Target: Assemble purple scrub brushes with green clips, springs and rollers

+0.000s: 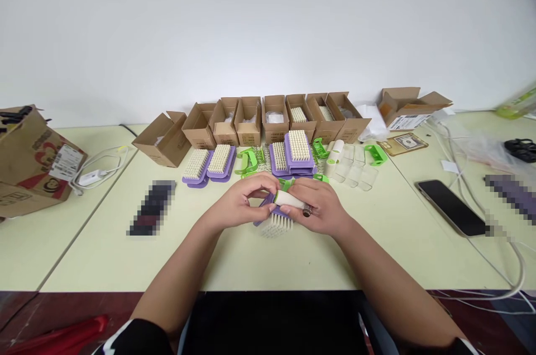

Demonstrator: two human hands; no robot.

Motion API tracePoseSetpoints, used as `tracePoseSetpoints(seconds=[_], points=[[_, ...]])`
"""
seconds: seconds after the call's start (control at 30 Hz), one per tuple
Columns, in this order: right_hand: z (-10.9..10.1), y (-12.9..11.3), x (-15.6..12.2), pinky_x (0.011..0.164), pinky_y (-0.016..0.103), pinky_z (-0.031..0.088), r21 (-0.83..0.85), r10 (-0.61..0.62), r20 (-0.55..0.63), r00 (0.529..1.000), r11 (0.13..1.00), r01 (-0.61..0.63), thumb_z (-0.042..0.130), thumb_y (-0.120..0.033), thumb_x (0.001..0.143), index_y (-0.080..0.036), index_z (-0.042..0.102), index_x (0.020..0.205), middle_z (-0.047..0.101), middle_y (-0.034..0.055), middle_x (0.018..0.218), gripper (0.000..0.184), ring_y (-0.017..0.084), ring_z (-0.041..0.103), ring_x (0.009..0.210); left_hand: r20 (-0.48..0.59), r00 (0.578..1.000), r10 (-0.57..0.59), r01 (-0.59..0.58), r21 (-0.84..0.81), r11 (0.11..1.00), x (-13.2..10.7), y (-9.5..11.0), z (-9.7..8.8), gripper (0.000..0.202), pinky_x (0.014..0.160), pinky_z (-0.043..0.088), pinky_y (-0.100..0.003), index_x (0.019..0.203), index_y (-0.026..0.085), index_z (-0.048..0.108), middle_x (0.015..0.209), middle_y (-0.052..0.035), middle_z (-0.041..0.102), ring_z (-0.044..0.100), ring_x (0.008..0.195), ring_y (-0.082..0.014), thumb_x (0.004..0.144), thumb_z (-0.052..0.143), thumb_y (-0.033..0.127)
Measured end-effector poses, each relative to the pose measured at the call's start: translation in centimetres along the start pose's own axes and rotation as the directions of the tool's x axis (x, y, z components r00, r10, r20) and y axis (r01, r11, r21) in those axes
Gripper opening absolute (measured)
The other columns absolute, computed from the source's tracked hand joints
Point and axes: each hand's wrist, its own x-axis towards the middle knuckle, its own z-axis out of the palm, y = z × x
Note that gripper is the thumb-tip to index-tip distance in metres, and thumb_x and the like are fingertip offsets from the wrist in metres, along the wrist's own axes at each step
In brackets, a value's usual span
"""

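Note:
My left hand (245, 204) and my right hand (320, 207) meet over the near middle of the table. Between them is a purple-backed scrub brush (276, 223), its pale bristles pointing down. A white cylindrical part (288, 201) with a green ring at its left end lies across the brush's top. My left fingers are closed on the purple edge and the ringed end. The right fingers wrap the white part from the other side. Just beyond the hands are stacked purple brush heads (298, 145), green plastic brackets (248, 161) and clear plastic containers (354, 168).
Several small open cardboard boxes (249, 133) line the wall. Two more purple brush heads (221, 159) lie left of centre. A larger printed carton (37, 168) stands at far left. To the right are a phone (451, 207), white cables (513, 260) and another open box (408, 109).

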Motion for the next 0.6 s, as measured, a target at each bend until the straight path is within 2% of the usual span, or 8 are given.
tracePoseSetpoints(seconds=[0.23,0.37,0.47,0.53,0.6], points=[[-0.6,-1.0,0.3,0.066,0.033,0.033,0.178,0.075,0.067,0.995,0.980,-0.086,0.065,-0.049,0.106,-0.023,0.061,0.079,0.055,0.0014,0.072,0.038,0.018,0.050,0.069,0.017,0.998,-0.060,0.062,-0.076,0.995,-0.4,0.8,0.1,0.019,0.090,0.061,-0.034,0.107,0.021,0.067,0.120,-0.0086,0.062,0.065,0.106,-0.0205,0.092,0.079,0.026],[-1.6,-3.7,-0.9,0.062,0.031,0.032,0.346,0.132,0.243,0.961,0.914,-0.213,0.065,-0.047,0.107,-0.022,0.055,0.076,0.050,-0.0012,0.070,0.041,0.015,0.047,0.065,0.064,0.983,-0.175,0.185,-0.238,0.954,-2.9,2.5,1.8,0.023,0.086,0.059,-0.030,0.109,0.022,0.063,0.119,-0.0067,0.061,0.066,0.103,-0.0180,0.095,0.080,0.028],[-1.7,-5.9,-2.9,0.062,0.029,0.031,0.363,0.175,0.423,0.889,0.866,-0.343,0.069,-0.045,0.104,-0.021,0.047,0.074,0.048,-0.0026,0.071,0.044,0.013,0.046,0.065,0.129,0.954,-0.271,0.300,-0.389,0.871,-6.1,3.0,4.4,0.025,0.089,0.059,-0.030,0.107,0.022,0.063,0.117,-0.0047,0.061,0.066,0.102,-0.0168,0.094,0.083,0.028],[-1.7,-7.0,-4.1,0.062,0.028,0.030,0.308,0.205,0.559,0.803,0.848,-0.431,0.073,-0.041,0.100,-0.021,0.047,0.075,0.047,-0.0041,0.071,0.041,0.012,0.044,0.066,0.140,0.937,-0.320,0.348,-0.459,0.818,-8.1,2.6,6.3,0.028,0.088,0.058,-0.028,0.105,0.021,0.064,0.116,-0.0041,0.062,0.066,0.102,-0.0162,0.091,0.087,0.028],[-1.5,-7.7,-5.0,0.062,0.028,0.030,0.244,0.231,0.662,0.713,0.833,-0.497,0.076,-0.036,0.096,-0.021,0.053,0.079,0.049,-0.0055,0.071,0.033,0.011,0.043,0.066,0.126,0.924,-0.360,0.370,-0.531,0.763,-9.6,1.9,8.0,0.028,0.084,0.056,-0.025,0.104,0.021,0.065,0.116,-0.0037,0.062,0.066,0.102,-0.0153,0.090,0.088,0.027]])
